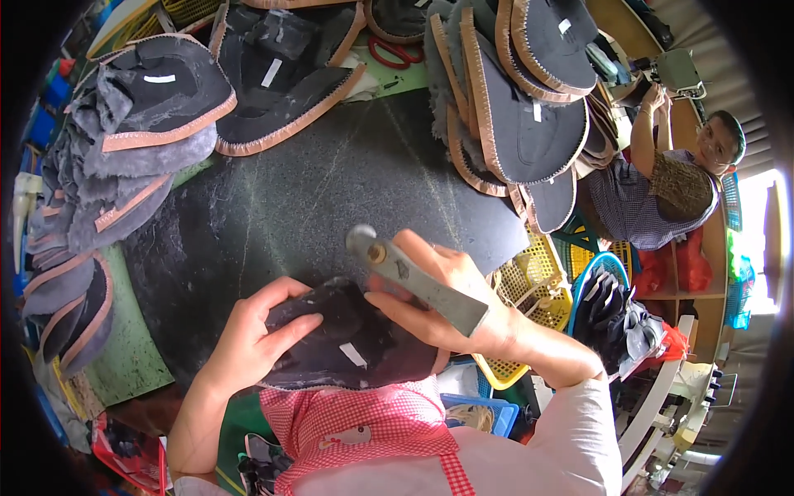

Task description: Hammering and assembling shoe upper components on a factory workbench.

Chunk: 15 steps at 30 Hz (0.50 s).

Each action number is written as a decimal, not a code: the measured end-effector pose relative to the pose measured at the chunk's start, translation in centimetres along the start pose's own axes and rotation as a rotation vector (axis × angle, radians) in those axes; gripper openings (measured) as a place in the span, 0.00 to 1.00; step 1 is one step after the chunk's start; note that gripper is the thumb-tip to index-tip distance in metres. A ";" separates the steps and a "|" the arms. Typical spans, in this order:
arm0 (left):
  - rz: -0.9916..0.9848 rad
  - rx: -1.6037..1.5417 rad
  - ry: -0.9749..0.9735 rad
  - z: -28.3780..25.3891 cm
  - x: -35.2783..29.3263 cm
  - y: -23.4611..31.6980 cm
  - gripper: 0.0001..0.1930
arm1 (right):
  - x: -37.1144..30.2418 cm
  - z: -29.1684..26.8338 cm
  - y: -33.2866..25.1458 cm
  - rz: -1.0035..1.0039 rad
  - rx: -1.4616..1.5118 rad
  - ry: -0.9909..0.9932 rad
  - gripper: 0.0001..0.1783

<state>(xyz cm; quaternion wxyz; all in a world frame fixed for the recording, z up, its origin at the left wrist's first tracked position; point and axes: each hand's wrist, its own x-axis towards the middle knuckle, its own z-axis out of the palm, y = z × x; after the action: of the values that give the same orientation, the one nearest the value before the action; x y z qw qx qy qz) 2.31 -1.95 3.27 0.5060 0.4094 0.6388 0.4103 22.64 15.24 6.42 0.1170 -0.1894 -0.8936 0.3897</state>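
Observation:
A black shoe upper (331, 343), with a small white label, lies at the near edge of the dark work slab. My left hand (260, 331) grips its left side, thumb on top and fingers at the far edge. My right hand (442, 289) is closed round a hammer (426, 285) above the upper's right part. The hammer's metal head points away and to the left, its round face over the slab; most of its handle is hidden in my hand.
The dark slab (289, 207) has stacked shoe uppers at left (165, 91) and right (529, 124). Red-handled scissors (395, 54) lie at the back. A yellow basket (500, 372) and a blue basket (571, 310) holding dark pieces stand right. Another person (653, 186) works beyond.

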 end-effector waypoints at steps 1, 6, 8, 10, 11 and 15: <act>0.006 0.006 0.004 0.1 -0.2 0.2 0.10 | 0.1 0.2 -0.1 -0.008 -0.001 0.006 0.18; 0.020 -0.139 -0.149 0.2 -1.0 0.2 0.11 | -0.5 1.5 -0.5 0.082 0.231 -0.085 0.19; -0.005 -0.219 -0.196 0.4 -0.9 -0.5 0.15 | -0.8 2.1 -0.2 0.072 0.261 -0.125 0.18; -0.010 -0.211 -0.172 0.7 -1.3 -1.2 0.16 | -0.6 2.5 -0.5 0.166 0.345 -0.173 0.17; -0.021 -0.210 -0.156 0.8 -1.3 -1.5 0.17 | -0.7 2.6 -0.5 0.272 0.430 -0.222 0.17; -0.050 -0.174 -0.154 1.2 -0.9 -2.1 0.18 | -1.1 3.2 -0.1 0.279 0.401 -0.202 0.16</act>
<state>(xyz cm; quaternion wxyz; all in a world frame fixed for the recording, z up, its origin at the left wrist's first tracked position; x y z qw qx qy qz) 3.42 -3.37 1.40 0.5971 0.3782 0.5702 0.4187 22.51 12.64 4.28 0.0074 -0.2438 -0.7708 0.5885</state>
